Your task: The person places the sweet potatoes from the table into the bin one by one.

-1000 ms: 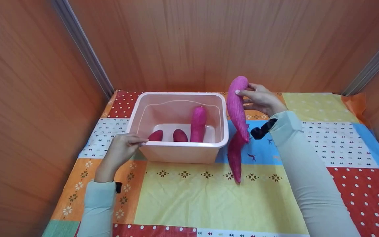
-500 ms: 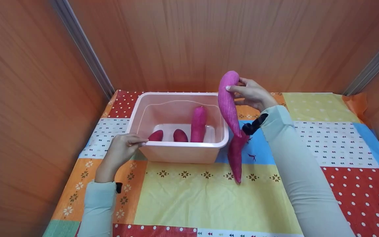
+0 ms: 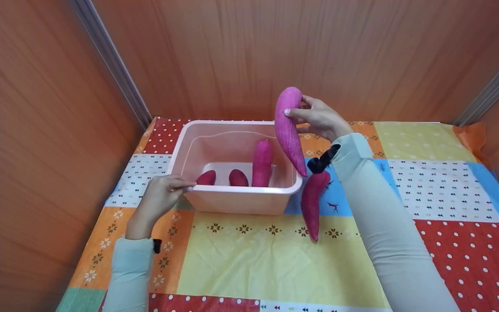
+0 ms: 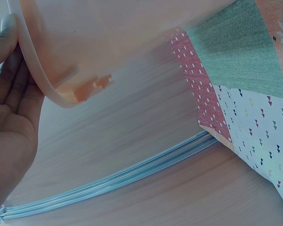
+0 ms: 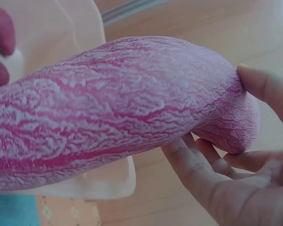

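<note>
My right hand [image 3: 321, 119] grips a long, curved pink sweet potato [image 3: 287, 125] near its thick upper end, thumb on one side and fingers behind. Its tapered tip points down and overlaps the bin's right rim in the head view. The right wrist view shows its wrinkled, pale-streaked skin [image 5: 108, 103] up close. With thumb and fingers, my left hand [image 3: 159, 197] pinches the front left rim of a pale pink plastic bin [image 3: 236, 201]. Inside the bin, a long pink sweet potato [image 3: 262, 162] leans upright beside two darker red ends, one in the middle [image 3: 238, 178] and one at left [image 3: 206, 178].
Another dark pink sweet potato [image 3: 313, 208] lies on the cloth just right of the bin. A patchwork-patterned tablecloth [image 3: 275, 260] covers the table. Wood-look panels [image 3: 241, 56] enclose the back and both sides, with metal strips [image 3: 111, 60] at the corners.
My right hand has carried the pink sweet potato leftward and slightly up, from right of the bin to over its right rim. The left hand has stayed on the rim.
</note>
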{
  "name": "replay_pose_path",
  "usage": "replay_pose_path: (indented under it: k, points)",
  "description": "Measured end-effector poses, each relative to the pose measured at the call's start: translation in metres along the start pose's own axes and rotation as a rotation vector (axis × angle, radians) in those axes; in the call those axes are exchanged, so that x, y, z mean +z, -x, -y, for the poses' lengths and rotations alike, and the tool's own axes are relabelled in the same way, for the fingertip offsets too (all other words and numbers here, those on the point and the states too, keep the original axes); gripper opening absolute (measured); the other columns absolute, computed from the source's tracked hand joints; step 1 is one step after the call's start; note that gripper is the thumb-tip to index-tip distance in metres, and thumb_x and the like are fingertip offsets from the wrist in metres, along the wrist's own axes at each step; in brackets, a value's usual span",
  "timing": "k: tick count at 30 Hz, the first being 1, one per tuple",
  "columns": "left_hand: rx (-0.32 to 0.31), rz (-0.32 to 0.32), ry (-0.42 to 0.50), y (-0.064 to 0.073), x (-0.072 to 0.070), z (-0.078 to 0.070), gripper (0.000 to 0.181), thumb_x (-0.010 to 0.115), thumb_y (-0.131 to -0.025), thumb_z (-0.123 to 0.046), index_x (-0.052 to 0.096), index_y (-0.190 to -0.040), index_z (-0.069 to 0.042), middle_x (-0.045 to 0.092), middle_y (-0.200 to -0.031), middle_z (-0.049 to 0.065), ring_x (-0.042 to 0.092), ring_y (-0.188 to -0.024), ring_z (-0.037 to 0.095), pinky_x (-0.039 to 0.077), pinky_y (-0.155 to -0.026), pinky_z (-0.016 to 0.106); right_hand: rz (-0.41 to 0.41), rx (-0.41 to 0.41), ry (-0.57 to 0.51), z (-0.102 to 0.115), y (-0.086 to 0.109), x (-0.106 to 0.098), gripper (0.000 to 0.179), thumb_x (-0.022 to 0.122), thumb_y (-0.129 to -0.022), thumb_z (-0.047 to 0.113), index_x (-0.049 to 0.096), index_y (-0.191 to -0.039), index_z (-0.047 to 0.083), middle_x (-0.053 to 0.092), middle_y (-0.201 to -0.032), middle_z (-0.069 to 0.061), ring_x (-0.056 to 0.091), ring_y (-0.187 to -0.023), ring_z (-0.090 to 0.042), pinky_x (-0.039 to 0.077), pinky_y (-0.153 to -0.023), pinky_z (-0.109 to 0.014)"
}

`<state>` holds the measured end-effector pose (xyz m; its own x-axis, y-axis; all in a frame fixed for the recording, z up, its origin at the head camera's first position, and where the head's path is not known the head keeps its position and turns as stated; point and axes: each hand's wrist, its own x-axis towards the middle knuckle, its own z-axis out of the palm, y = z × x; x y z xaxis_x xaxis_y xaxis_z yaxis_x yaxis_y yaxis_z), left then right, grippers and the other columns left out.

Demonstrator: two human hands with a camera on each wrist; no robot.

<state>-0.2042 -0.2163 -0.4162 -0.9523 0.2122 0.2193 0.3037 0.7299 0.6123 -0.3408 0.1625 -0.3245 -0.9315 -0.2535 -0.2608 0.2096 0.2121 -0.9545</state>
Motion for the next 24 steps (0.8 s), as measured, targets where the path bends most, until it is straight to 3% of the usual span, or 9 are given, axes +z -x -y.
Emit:
replay_pose_path:
  k: [24]
  points:
    - [0.003, -0.002, -0.01, 0.0, 0.0, 0.0, 0.019, 0.07, -0.086, -0.004, 0.076, -0.103, -0.008, 0.073, -0.103, 0.012, 0.067, -0.098, 0.03, 0.057, -0.085, 0.045, 0.095, -0.036, 0.018, -0.002, -0.017, 0.035, 0.087, 0.076, -0.082, 0.025, 0.023, -0.152, 0.021, 0.045, -0.139, -0.005, 0.052, -0.12, -0.026, 0.056, -0.09, -0.038]
